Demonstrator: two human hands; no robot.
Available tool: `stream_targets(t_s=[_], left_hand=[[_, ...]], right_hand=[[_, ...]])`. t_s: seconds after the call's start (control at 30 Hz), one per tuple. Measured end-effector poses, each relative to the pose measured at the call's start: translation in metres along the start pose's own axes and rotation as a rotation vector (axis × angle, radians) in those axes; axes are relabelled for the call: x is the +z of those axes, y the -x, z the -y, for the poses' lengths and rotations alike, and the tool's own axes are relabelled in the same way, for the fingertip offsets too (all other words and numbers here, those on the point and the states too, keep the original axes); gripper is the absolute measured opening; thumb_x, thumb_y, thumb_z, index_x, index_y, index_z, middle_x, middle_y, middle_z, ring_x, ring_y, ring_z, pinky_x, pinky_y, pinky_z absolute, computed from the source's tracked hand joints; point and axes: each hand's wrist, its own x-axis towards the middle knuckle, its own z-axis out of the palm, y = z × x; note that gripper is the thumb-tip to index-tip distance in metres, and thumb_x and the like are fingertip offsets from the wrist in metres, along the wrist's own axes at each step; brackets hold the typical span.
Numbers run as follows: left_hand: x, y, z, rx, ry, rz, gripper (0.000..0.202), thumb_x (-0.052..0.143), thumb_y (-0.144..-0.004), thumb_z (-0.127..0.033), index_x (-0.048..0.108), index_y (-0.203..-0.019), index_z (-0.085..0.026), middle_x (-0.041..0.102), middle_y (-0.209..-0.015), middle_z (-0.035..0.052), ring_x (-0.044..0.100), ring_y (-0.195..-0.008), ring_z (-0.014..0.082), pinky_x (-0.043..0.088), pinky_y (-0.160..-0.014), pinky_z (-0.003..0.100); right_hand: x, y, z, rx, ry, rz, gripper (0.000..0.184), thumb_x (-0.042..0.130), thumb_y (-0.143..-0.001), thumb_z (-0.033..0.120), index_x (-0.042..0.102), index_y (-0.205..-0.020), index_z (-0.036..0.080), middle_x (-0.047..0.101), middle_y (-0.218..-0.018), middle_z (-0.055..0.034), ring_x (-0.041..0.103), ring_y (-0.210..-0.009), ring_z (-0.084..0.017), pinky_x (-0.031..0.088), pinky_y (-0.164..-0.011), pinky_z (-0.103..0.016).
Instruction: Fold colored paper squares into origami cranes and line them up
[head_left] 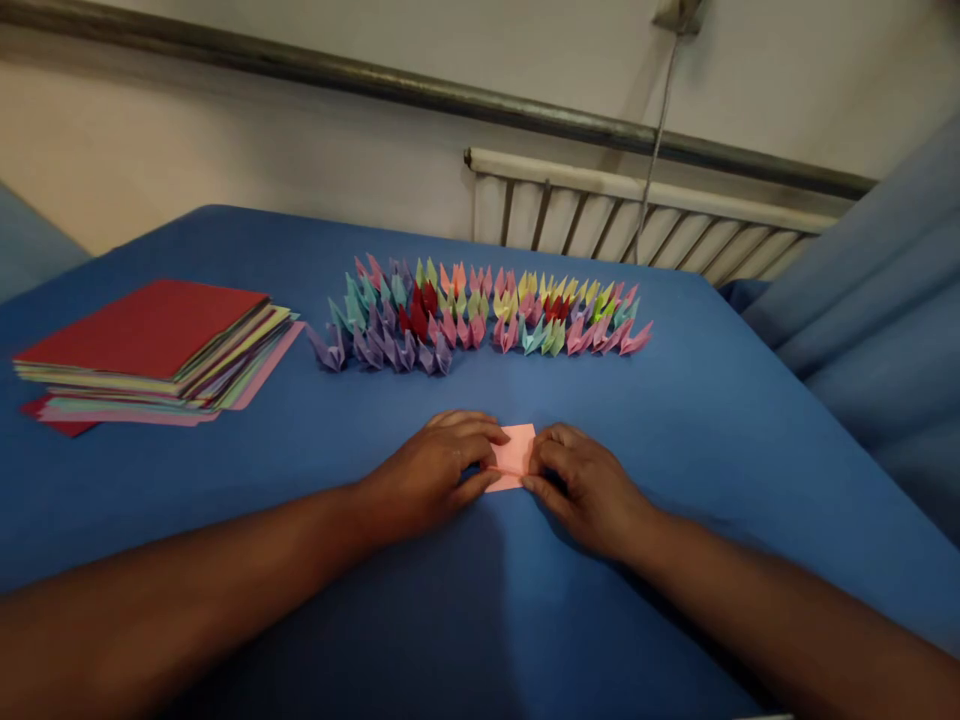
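A small pink square of folded paper (514, 447) lies on the blue-covered table, with a crease running across its lower part. My left hand (442, 465) grips its left edge, thumb below and fingers above. On the opposite edge, my right hand (581, 485) pinches the paper between thumb and curled fingers. Both hands rest close to the table top. Beyond them stand rows of folded paper cranes (465, 320) in purple, pink, red, yellow, green and teal.
To the left sits a stack of coloured paper sheets (150, 330), a red one on top. The blue table (337, 620) reaches back toward a wall with a pipe (375, 85) and a white radiator (600, 185). A blue curtain (885, 300) hangs at the right.
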Motion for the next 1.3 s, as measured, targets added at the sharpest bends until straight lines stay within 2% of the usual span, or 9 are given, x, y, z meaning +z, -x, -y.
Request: stream_targets(t_s=[0.17,0.37,0.47,0.57,0.73,0.87,0.97,1.1,1.3], left_hand=[[-0.001,-0.001,0.001,-0.133,-0.017,-0.012,0.015,0.056,-0.088,-0.029,0.06,-0.076,-0.02,0.064,-0.119,0.0048,0.049,-0.123,0.0242,0.037,-0.102,0.043],[-0.001,-0.003,-0.003,-0.203,-0.062,-0.066,0.008,0.062,-0.083,-0.026,0.058,-0.082,-0.019,0.06,-0.122,0.0079,0.05,-0.118,0.0247,0.04,-0.1,0.044],[-0.001,-0.004,-0.009,-0.117,-0.128,-0.066,0.005,0.058,-0.086,-0.02,0.062,-0.087,-0.019,0.059,-0.12,0.0082,0.05,-0.116,0.0251,0.041,-0.098,0.044],[0.0,-0.002,-0.015,0.032,-0.189,0.022,0.016,0.051,-0.091,-0.02,0.065,-0.097,-0.019,0.064,-0.112,0.008,0.053,-0.109,0.0248,0.04,-0.096,0.044],[0.004,0.0,-0.019,0.13,-0.24,0.068,0.022,0.056,-0.091,-0.033,0.063,-0.107,-0.02,0.066,-0.108,0.0083,0.055,-0.104,0.0248,0.038,-0.095,0.043],[0.002,-0.003,-0.021,0.14,-0.32,0.091,0.016,0.05,-0.094,-0.022,0.064,-0.101,-0.019,0.07,-0.099,0.0058,0.058,-0.095,0.0226,0.036,-0.094,0.043],[-0.002,-0.005,-0.017,0.163,-0.36,0.1,0.023,0.048,-0.092,-0.013,0.063,-0.107,-0.02,0.07,-0.106,0.0053,0.057,-0.1,0.0226,0.031,-0.102,0.045],[-0.008,-0.005,-0.007,0.151,-0.383,0.075,0.026,0.048,-0.091,-0.011,0.065,-0.108,-0.022,0.07,-0.113,0.0031,0.056,-0.107,0.0228,0.025,-0.106,0.047],[-0.008,-0.002,-0.01,0.084,-0.291,0.051,0.024,0.053,-0.086,-0.013,0.066,-0.105,-0.021,0.07,-0.114,0.002,0.056,-0.108,0.0235,0.023,-0.108,0.049]], right_hand=[[-0.001,0.0,-0.001,0.068,0.069,-0.017,0.009,0.052,-0.092,0.021,0.054,-0.082,0.019,0.057,-0.085,-0.0043,0.052,-0.082,-0.018,0.044,-0.077,-0.033],[-0.002,0.001,-0.001,0.084,0.076,-0.031,0.002,0.053,-0.088,0.019,0.055,-0.088,0.019,0.059,-0.089,-0.0056,0.055,-0.084,-0.019,0.046,-0.077,-0.035],[-0.002,-0.001,-0.006,0.012,0.113,-0.075,0.027,0.056,-0.085,0.021,0.055,-0.112,0.019,0.055,-0.121,-0.0128,0.052,-0.11,-0.025,0.044,-0.091,-0.043],[-0.003,-0.005,-0.015,-0.067,0.136,-0.046,0.047,0.058,-0.085,0.025,0.048,-0.131,0.025,0.045,-0.14,-0.0116,0.042,-0.127,-0.029,0.035,-0.102,-0.051],[-0.003,-0.017,-0.026,-0.059,0.034,-0.034,0.04,0.06,-0.087,0.029,0.055,-0.126,0.029,0.059,-0.123,-0.0062,0.05,-0.116,-0.024,0.039,-0.097,-0.046],[0.0,-0.025,-0.026,-0.007,-0.025,-0.093,0.025,0.058,-0.087,0.021,0.063,-0.112,0.025,0.065,-0.098,-0.0046,0.056,-0.097,-0.02,0.043,-0.088,-0.039],[-0.001,-0.026,-0.024,0.041,-0.036,-0.154,0.017,0.055,-0.085,0.013,0.065,-0.095,0.022,0.066,-0.087,-0.0026,0.056,-0.086,-0.018,0.043,-0.08,-0.035],[-0.006,-0.015,-0.014,0.099,-0.002,-0.094,0.015,0.055,-0.081,0.01,0.065,-0.086,0.021,0.068,-0.085,-0.0018,0.058,-0.082,-0.018,0.044,-0.078,-0.034],[-0.01,0.009,0.004,0.117,-0.12,0.0,0.028,0.05,-0.082,0.006,0.065,-0.097,0.023,0.068,-0.092,-0.0027,0.06,-0.089,-0.018,0.047,-0.082,-0.035]])
